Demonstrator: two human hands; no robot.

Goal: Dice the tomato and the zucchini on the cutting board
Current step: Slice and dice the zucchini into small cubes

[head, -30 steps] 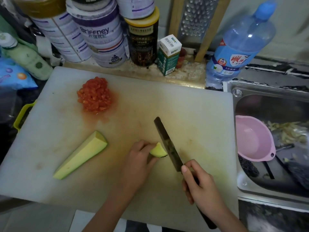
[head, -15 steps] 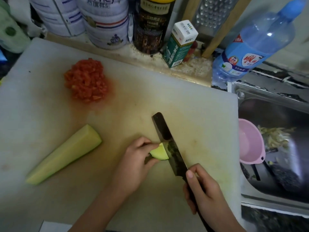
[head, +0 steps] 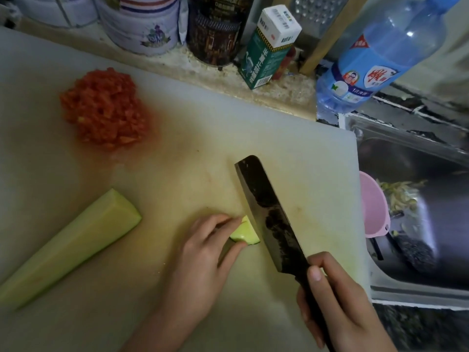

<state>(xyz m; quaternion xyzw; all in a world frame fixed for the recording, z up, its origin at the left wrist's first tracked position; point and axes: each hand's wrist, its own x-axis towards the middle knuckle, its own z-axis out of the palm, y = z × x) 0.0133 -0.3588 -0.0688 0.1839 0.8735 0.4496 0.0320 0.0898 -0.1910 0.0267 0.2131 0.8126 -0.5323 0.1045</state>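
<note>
A heap of diced tomato (head: 105, 111) lies at the back left of the white cutting board (head: 291, 148). A long zucchini wedge (head: 68, 247) lies at the board's front left. My left hand (head: 203, 255) pinches a small zucchini piece (head: 245, 232) near the board's middle. My right hand (head: 337, 298) grips the handle of a dark cleaver (head: 269, 214). Its blade stands against the right side of the small piece.
Tins (head: 144, 24), a dark jar (head: 215, 34), a green carton (head: 269, 47) and a blue water bottle (head: 380, 54) line the ledge behind the board. A metal sink (head: 416, 153) to the right holds a pink bowl (head: 373, 207) and vegetable scraps.
The view has moved closer and leftward. The cleaver has stayed against the small zucchini piece, which my left hand still pinches; the blade sits a little further over it.
</note>
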